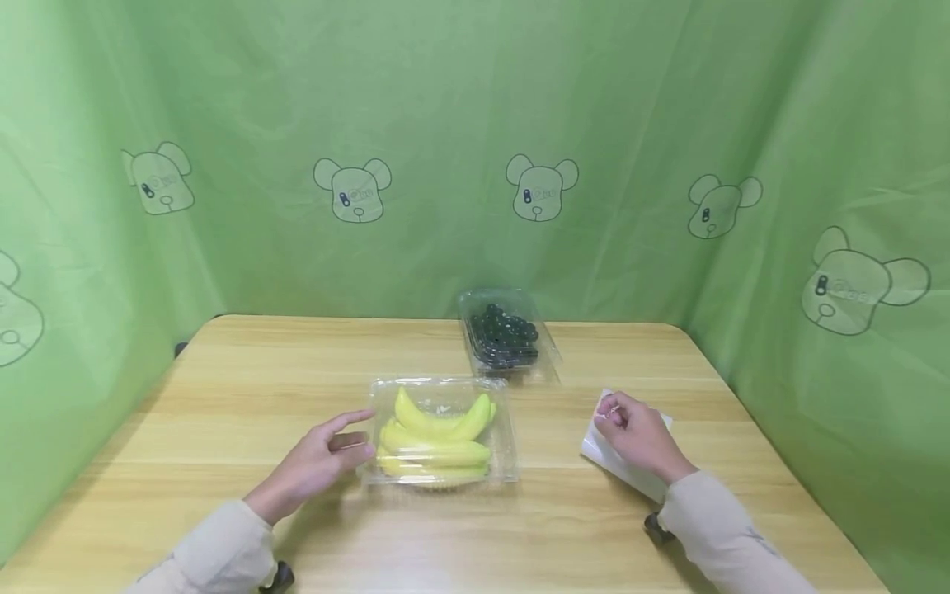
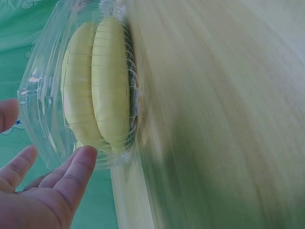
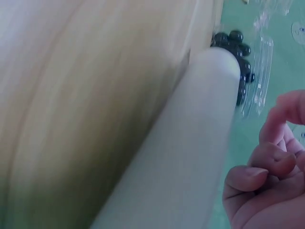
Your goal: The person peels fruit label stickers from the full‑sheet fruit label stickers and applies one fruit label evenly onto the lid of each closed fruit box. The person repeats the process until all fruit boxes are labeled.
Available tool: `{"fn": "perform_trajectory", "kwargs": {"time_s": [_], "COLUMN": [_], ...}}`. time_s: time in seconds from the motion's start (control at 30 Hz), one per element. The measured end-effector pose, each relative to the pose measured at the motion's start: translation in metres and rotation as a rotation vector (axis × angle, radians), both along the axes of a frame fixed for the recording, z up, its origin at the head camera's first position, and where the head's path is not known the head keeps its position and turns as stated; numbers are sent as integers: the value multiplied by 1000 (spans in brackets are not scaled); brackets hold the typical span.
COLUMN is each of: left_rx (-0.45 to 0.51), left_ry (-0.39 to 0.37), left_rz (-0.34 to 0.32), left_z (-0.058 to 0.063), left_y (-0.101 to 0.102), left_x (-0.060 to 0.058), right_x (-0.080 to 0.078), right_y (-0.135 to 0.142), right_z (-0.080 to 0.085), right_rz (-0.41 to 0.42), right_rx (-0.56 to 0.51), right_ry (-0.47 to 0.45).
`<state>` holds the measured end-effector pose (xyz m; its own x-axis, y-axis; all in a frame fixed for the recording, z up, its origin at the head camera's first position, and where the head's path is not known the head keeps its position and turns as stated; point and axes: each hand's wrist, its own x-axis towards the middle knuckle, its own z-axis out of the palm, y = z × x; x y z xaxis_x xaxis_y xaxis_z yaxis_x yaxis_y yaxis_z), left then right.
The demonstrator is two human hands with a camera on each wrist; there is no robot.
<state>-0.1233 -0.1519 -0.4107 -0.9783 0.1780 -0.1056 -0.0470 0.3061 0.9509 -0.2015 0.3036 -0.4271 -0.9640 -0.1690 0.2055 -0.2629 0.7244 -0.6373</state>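
Observation:
A clear plastic clamshell box (image 1: 507,437) of yellow bananas (image 1: 438,454) lies in front of me, its lid down. My left hand (image 1: 319,462) is at the box's left side, fingers spread and reaching to its edge. In the left wrist view, the fingertips (image 2: 86,155) overlap a corner of the box; whether they touch it is hard to tell. Over a curled white sheet (image 1: 616,466) on the right is my right hand (image 1: 641,437). Its fingers are curled, with thumb and index pinching a small whitish piece (image 1: 612,410), too small to make out.
Behind the bananas, another clear plastic box (image 1: 486,297) of dark grapes (image 1: 505,330) sits at the back of the wooden table (image 1: 297,363). Green curtains (image 1: 445,99) with printed bear heads enclose the table at the back and sides.

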Motion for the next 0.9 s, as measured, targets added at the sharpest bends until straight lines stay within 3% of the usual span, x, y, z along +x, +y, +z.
{"fn": "perform_trajectory", "kwargs": {"time_s": [0.3, 0.7, 0.9], "left_rx": [-11, -9, 0], "left_ry": [1, 6, 16], "left_rz": [-18, -24, -20], "left_z": [1, 3, 3], "left_y": [-1, -2, -3], "left_x": [0, 0, 0], "right_x": [2, -1, 1], "right_y": [25, 52, 62], "right_z": [5, -4, -2], "right_rz": [-52, -70, -83], "right_rx": [27, 105, 163], "right_ry": [-35, -12, -104]}}
